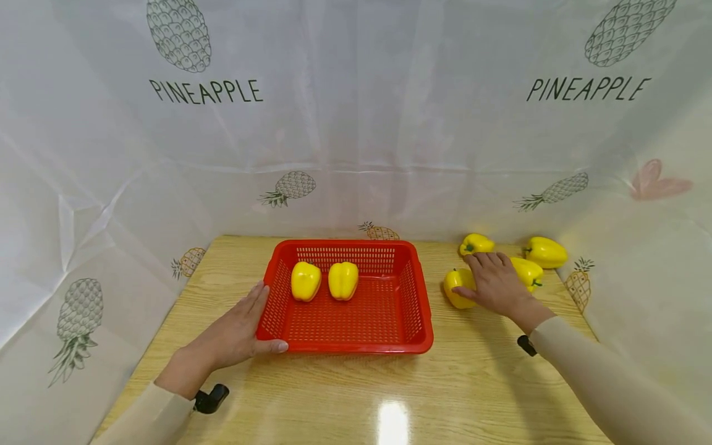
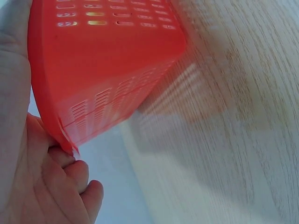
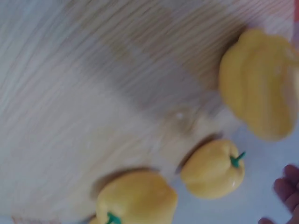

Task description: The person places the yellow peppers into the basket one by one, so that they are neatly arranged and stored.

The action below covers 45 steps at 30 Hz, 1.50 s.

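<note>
A red plastic basket stands on the table with two yellow bell peppers at its back left. My left hand holds the basket's front left corner, thumb over the front rim and fingers along the left side; in the left wrist view the fingertips bend under the rim. To the right, my right hand is spread above several yellow bell peppers, its thumb over the nearest pepper. In the right wrist view its fingertips show apart from the peppers.
Behind the right hand lie a small pepper and another pepper by the right-hand curtain. A pale curtain with pineapple prints encloses the wooden table at the back and both sides.
</note>
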Tool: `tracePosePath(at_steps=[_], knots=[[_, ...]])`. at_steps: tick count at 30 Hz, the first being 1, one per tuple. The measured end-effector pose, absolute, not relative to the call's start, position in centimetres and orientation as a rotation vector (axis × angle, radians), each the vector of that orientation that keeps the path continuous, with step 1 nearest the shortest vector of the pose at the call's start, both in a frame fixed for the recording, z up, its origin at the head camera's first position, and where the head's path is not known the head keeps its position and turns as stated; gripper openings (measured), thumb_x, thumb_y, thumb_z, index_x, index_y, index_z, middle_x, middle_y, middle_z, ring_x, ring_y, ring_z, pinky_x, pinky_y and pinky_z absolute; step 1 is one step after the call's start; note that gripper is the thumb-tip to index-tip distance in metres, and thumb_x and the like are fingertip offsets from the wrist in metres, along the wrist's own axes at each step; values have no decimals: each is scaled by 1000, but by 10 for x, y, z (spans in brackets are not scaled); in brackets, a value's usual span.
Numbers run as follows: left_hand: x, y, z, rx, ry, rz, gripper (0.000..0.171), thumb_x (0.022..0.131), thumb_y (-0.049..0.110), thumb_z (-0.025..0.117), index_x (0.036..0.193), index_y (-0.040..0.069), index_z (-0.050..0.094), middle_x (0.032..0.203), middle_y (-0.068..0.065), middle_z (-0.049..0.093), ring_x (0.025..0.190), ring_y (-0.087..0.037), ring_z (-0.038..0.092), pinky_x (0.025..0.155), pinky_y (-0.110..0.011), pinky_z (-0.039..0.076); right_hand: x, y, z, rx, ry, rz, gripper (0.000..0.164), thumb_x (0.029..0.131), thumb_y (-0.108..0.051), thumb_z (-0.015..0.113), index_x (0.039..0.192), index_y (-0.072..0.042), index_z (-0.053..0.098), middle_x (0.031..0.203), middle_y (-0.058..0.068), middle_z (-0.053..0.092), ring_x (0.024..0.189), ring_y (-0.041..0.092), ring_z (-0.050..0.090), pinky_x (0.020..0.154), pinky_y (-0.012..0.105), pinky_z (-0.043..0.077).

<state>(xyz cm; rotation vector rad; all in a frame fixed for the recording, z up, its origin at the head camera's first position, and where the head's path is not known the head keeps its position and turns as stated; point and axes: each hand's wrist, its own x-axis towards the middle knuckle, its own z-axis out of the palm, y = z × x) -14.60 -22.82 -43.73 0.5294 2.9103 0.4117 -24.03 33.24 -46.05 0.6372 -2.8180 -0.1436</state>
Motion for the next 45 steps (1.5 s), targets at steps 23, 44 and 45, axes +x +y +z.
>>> tracePosePath(at_steps=[23,44,45], knots=[[-145,-227,-434,520,2907,409,139,79,95,51,166,-7,15,175,-26,12,157,-51,26,121,-64,36,-249,346,-486,944,-2737,-425,111,78,-65,85,155,3,43,155,22,52,142,41,50,117,64,40],[-145,-227,-437,493,2895,430,136,80,90,60,166,-5,14,175,-26,11,157,-51,25,122,-64,35,-251,340,-487,739,-2707,-339,114,73,-59,91,153,6,42,140,27,57,127,43,58,101,61,52],[-145,-227,-437,492,2895,425,136,80,90,59,166,-5,14,175,-25,11,157,-50,25,122,-64,35,-251,339,-486,733,-2700,-348,113,74,-59,91,152,6,42,138,26,58,126,43,58,101,61,51]])
